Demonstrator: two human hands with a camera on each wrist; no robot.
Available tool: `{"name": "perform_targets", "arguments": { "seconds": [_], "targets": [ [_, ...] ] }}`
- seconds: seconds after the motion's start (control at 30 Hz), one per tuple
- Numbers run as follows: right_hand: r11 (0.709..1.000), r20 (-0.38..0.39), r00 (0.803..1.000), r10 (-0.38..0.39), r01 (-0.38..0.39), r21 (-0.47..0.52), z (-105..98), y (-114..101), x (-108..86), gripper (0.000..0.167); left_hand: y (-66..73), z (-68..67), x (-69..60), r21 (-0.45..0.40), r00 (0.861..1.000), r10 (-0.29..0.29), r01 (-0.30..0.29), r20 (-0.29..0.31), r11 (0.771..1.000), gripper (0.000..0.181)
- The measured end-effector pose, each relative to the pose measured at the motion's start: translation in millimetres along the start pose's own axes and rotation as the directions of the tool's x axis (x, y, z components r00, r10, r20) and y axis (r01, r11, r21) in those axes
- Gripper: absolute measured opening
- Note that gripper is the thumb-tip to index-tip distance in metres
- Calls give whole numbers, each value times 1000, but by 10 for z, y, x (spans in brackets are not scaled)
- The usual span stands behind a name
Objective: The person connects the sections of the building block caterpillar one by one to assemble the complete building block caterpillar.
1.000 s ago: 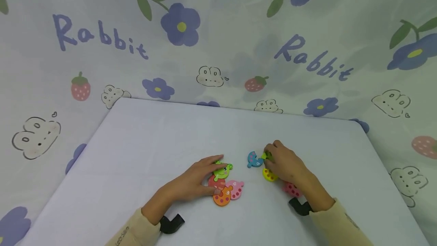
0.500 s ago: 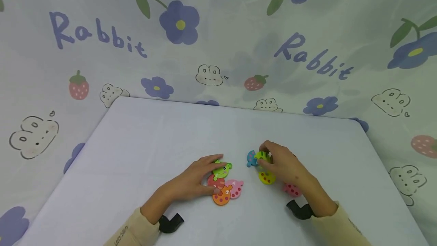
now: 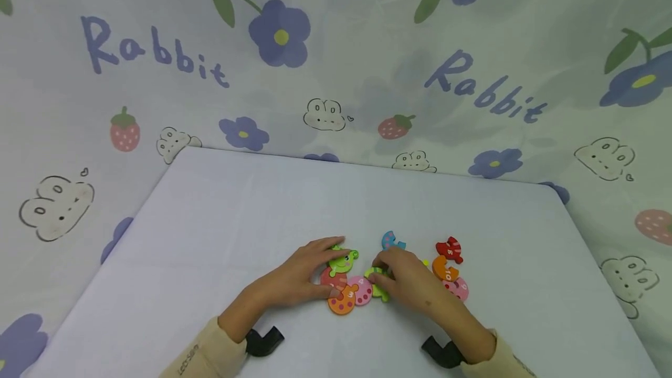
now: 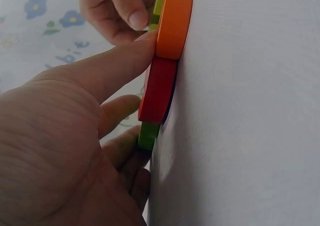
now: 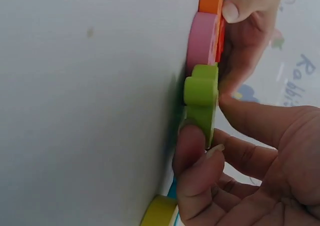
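Observation:
In the head view, my left hand (image 3: 299, 276) lies over a joined group of caterpillar puzzle pieces. Its fingers reach across the green caterpillar head (image 3: 342, 263), and its thumb rests on the orange piece marked 3 (image 3: 341, 304). A red piece (image 3: 331, 279) sits between these two, partly covered by the hand. To their right is the pink piece marked 4 (image 3: 362, 293). My right hand (image 3: 415, 282) pinches a green puzzle piece (image 3: 377, 289) between thumb and fingers, against the pink piece's right side. The right wrist view shows this green piece edge-on, touching the pink piece (image 5: 202, 41).
Beyond my right hand lies a blue piece (image 3: 389, 241). Red (image 3: 450, 249), orange (image 3: 445, 269) and pink (image 3: 458, 289) pieces lie to its right; a yellow one (image 5: 159, 212) is mostly hidden. A white tabletop (image 3: 236, 209) meets a printed cloth behind.
My right hand has carried the green piece from beside the blue piece, left and nearer, to the pink piece. More loose pieces show on the right. My left hand stays put.

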State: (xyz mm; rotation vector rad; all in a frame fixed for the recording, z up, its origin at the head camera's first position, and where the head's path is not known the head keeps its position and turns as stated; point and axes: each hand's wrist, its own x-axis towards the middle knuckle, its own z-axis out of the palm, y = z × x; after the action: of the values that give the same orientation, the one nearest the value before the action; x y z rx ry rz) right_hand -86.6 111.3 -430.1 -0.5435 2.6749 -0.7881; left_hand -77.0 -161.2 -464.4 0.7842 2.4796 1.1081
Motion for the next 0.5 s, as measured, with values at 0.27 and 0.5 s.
{"name": "perform_targets", "arguments": {
  "seconds": [0.27,0.5],
  "targets": [
    [1000,-13,1000,-15,15,-7,10,52,-39,15,-3,12,16,6,1000,5,-5,1,1000,74],
    [999,-20,1000,-6,5,-38,33,54,-35,16,-9,16,11,-2,1000,-4,4,-2,1000,73]
  ]
}}
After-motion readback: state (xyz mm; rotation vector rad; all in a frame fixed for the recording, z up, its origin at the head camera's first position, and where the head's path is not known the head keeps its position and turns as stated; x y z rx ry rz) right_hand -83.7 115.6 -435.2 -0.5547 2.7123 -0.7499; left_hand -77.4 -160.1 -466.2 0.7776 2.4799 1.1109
